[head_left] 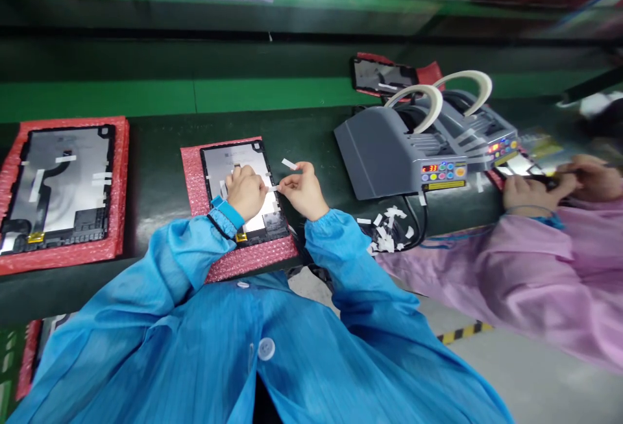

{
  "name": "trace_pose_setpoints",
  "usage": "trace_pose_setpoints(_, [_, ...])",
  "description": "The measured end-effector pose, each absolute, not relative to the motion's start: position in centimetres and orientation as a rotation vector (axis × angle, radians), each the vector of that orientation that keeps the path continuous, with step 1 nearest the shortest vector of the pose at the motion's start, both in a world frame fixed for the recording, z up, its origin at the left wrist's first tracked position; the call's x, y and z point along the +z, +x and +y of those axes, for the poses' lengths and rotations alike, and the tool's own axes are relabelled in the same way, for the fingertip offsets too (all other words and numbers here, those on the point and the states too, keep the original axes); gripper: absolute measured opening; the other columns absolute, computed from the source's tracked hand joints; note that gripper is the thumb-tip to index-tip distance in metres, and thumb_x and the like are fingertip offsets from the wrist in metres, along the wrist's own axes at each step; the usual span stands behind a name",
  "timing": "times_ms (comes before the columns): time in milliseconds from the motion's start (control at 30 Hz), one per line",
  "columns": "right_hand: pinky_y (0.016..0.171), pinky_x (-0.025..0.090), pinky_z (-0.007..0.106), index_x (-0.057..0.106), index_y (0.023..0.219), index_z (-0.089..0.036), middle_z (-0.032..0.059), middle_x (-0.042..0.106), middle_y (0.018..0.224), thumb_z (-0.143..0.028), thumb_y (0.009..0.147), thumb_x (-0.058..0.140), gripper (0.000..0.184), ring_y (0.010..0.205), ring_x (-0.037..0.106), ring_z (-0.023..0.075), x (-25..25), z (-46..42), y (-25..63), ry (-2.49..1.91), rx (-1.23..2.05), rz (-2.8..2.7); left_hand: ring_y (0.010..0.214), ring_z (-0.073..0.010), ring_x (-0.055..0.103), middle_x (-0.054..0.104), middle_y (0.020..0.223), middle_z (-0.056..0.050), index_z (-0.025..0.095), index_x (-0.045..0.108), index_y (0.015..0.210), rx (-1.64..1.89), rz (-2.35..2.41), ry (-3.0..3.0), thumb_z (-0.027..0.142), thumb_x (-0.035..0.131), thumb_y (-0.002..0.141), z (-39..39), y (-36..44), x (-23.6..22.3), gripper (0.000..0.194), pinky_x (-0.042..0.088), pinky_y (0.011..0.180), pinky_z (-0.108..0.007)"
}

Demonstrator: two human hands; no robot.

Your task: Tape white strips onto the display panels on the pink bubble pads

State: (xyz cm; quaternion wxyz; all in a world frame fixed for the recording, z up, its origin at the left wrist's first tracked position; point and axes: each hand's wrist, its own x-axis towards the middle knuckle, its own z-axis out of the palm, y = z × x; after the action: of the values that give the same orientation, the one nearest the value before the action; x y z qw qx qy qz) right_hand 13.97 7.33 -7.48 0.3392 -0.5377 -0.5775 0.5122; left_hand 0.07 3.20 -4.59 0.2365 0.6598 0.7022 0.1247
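A tablet screen assembly (260, 221), black-framed with a silvery back, lies on a red bubble-wrap sheet (195, 180) before me. Over its middle, my left hand (246, 193) is closed with curled fingers, its thumb side at one end of a short strip of white tape (273, 188). My right hand (305, 191) pinches the other end at the panel's right edge. A second white tape strip (289, 164) sticks out from the right hand's raised fingers. What lies under my left palm is hidden.
Another tablet assembly (73, 184) with tape strips lies on red wrap at left. Two grey tape dispensers (384, 151) stand at right, with a pile of tape scraps (389, 229) in front. A co-worker's hands (540, 193) work beyond. Another wrapped panel (384, 76) lies behind.
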Motion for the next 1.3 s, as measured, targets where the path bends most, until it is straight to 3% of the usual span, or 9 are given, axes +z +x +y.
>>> trace_pose_setpoints(567, [0.054,0.038,0.023,0.028,0.081,-0.025,-0.0114,0.056,0.048,-0.007,0.054,0.058,0.044,0.046,0.052,0.0108,-6.4,8.1,13.8,-1.578,1.116,-1.811,0.106,-0.0325,0.043,0.055,0.092,-0.012,0.016,0.063,0.067,0.333,1.910,1.849,0.023,0.053,0.083,3.2,0.2,-4.9,0.020,0.035,0.085,-0.047])
trace_pose_setpoints(767, [0.049,0.033,0.022,0.033,0.080,-0.024,-0.0139,0.051,0.046,-0.016,0.049,0.073,0.051,0.043,0.047,0.0095,-5.8,8.9,15.2,-1.573,1.304,-1.789,0.107,-0.0312,0.043,0.054,0.101,-0.011,0.017,0.061,0.081,0.464,1.995,1.774,0.025,0.065,0.076,3.4,-0.7,-4.9,0.010,0.036,0.086,-0.044])
trace_pose_setpoints(967, [0.056,0.038,0.022,0.047,0.075,-0.020,-0.0104,0.052,0.052,-0.021,0.061,0.067,0.024,0.050,0.049,0.0075,-4.6,8.3,16.0,-1.289,1.525,-1.750,0.093,-0.0224,0.049,0.057,0.090,-0.005,0.019,0.064,0.086,0.689,1.770,1.818,0.029,0.054,0.084,4.8,-2.6,-5.1,0.014,0.036,0.085,-0.039])
trace_pose_setpoints(1133, [0.059,0.042,0.022,0.053,0.071,-0.019,-0.0081,0.053,0.055,-0.017,0.062,0.067,0.016,0.054,0.051,0.0079,-4.0,7.6,15.2,-1.177,1.626,-1.791,0.090,-0.0213,0.050,0.058,0.086,-0.005,0.018,0.063,0.078,0.620,1.628,1.893,0.028,0.053,0.084,5.0,-2.8,-5.1,0.015,0.036,0.085,-0.038])
trace_pose_setpoints(1300, [0.055,0.040,0.023,0.060,0.072,-0.017,-0.0044,0.056,0.056,-0.024,0.066,0.067,0.012,0.053,0.049,0.0085,-4.6,8.0,15.4,-1.348,1.496,-1.763,0.088,-0.0208,0.050,0.057,0.083,-0.005,0.018,0.062,0.076,0.586,1.648,1.884,0.025,0.052,0.084,5.1,-2.7,-5.6,0.015,0.037,0.084,-0.039])
